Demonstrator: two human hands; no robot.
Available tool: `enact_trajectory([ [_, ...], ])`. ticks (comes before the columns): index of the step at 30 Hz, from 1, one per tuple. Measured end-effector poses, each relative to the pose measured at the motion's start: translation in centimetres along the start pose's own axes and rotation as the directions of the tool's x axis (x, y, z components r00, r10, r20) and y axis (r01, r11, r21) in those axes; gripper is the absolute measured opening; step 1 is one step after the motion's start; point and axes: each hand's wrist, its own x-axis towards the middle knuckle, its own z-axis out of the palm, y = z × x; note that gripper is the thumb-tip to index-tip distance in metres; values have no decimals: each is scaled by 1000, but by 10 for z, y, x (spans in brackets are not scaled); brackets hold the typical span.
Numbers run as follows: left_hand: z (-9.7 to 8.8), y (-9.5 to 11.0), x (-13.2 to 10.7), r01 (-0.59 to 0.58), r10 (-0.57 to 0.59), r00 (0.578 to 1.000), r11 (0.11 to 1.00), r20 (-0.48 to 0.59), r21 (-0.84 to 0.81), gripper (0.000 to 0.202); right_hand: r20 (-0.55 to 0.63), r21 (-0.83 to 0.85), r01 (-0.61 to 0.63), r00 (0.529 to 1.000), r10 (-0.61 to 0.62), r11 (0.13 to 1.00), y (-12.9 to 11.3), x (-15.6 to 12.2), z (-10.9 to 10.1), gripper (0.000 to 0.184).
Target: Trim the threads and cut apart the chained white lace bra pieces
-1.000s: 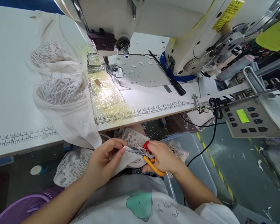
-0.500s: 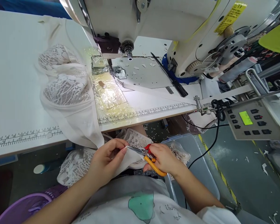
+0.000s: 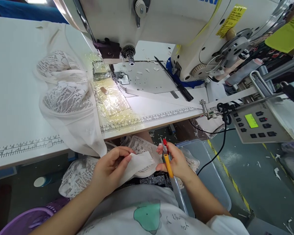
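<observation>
My left hand [image 3: 112,164] pinches the edge of a piece of white fabric [image 3: 137,163] above my lap. White lace [image 3: 147,147] lies behind and under that fabric. Just to the right, my right hand [image 3: 175,161] is closed around a small pair of scissors [image 3: 169,165] with orange and red handles. Their blades point up and away from me, apart from the fabric. More white lace [image 3: 75,174] hangs to the left of my left hand. On the table lies a white lace bra [image 3: 71,104], its lower end drooping over the front edge.
A sewing machine [image 3: 166,24] stands over the table, whose front edge carries a printed ruler [image 3: 152,118]. A black screwdriver [image 3: 185,93] lies by the machine base. A control panel [image 3: 257,125] juts out at right, above a clear plastic bin [image 3: 210,169]. A purple basket [image 3: 26,217] stands lower left.
The scissors have moved right, away from the fabric at my left fingers, and turned so the blades point upward. My left hand still pinches the fabric. The whole view has shifted slightly.
</observation>
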Motion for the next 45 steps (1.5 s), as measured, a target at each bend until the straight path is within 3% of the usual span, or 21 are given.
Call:
enact_trajectory([
  [5, 0, -2, -3, -148, 147, 989, 988, 20, 51, 20, 50, 32, 49, 997, -50, 998, -16, -2, 5, 55],
  [8, -1, -2, -5, -176, 175, 984, 984, 17, 40, 23, 52, -17, 127, 991, -126, 992, -17, -1, 10, 55],
  [10, -2, 0, -5, -128, 128, 992, 992, 10, 5, 20, 59, -66, 156, 987, -152, 985, -15, -1, 11, 52],
  [14, -3, 3, -6, 105, -106, 994, 982, 6, -156, 10, 74, -87, 134, 989, -127, 987, -15, -2, 9, 37],
  [18, -1, 1, -7, 267, -270, 962, 912, 33, -312, 8, 106, 13, -11, 994, 9, 1000, -20, -4, 10, 27],
  [21, 0, -1, -7, 275, -283, 959, 904, 22, -326, 9, 167, 98, -137, 979, 119, 986, -23, -5, 11, 22],
  [28, 1, 4, -8, 14, -21, 997, 996, -77, -85, 12, 205, 139, -185, 967, 155, 973, -24, -8, 7, 24],
  [34, 6, 0, -11, -218, 232, 970, 963, -77, 161, 16, 189, 23, -83, 979, 78, 996, -25, -12, 6, 26],
  [38, 9, -2, -11, -255, 269, 962, 943, -39, 212, 15, 172, -87, 43, 985, -27, 995, -23, -13, 8, 26],
  [45, 8, -2, -10, -285, 296, 955, 940, -33, 186, 16, 185, -208, 90, 981, -51, 974, -19, -11, 5, 32],
])
